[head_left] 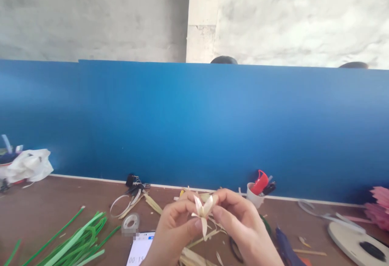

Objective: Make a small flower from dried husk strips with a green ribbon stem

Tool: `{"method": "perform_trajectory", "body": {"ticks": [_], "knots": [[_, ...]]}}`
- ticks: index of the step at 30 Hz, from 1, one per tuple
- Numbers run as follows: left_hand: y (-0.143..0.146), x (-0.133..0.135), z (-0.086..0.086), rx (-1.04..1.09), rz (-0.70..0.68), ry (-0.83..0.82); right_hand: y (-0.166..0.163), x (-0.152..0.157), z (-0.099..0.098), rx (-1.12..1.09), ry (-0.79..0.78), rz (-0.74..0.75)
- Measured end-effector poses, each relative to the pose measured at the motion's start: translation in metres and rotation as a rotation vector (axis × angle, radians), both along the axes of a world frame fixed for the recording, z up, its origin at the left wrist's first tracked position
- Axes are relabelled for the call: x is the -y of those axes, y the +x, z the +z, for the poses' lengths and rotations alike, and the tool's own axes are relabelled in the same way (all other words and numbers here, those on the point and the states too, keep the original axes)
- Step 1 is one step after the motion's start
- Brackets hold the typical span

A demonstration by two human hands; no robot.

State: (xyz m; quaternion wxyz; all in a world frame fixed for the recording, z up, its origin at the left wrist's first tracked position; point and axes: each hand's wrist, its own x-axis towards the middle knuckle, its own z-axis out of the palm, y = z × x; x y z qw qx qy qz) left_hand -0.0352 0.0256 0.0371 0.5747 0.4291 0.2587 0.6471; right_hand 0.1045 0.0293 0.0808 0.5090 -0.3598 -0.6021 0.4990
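A small flower of pale, dry husk-like petals (204, 211) is held up over the table between my two hands. My left hand (178, 229) pinches it from the left, thumb and fingers closed at its base. From the other side my right hand (241, 227) grips a petal between thumb and forefinger. Several petals spread outward, one pointing down. Beneath the hands lie loose strips of the same dry husk (194, 258), partly hidden by the wrists.
Green pipe cleaners (80, 241) lie at left, near a tape roll (130, 222) and a phone (141, 247). Behind stand a white cup (254, 196) with tools and a blue partition (194, 124). A blue glue gun (285, 245) and a round beige object (349, 237) lie at right.
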Motion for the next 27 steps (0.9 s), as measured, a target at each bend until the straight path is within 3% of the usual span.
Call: {"method": "perform_trajectory", "body": {"ticks": [10, 15, 20, 27], "knots": [[0.000, 0.002, 0.002, -0.005, 0.019, 0.023, -0.005, 0.005, 0.006, 0.058, -0.050, 0.002], [0.001, 0.004, 0.004, -0.029, 0.055, 0.037, -0.009, 0.009, -0.002, 0.059, -0.019, -0.112], [-0.003, 0.003, 0.002, -0.152, 0.101, 0.151, -0.008, 0.008, -0.009, 0.119, 0.038, -0.153], [-0.010, 0.003, -0.001, -0.349, 0.174, 0.327, 0.001, 0.015, 0.002, 0.173, 0.128, -0.107]]}}
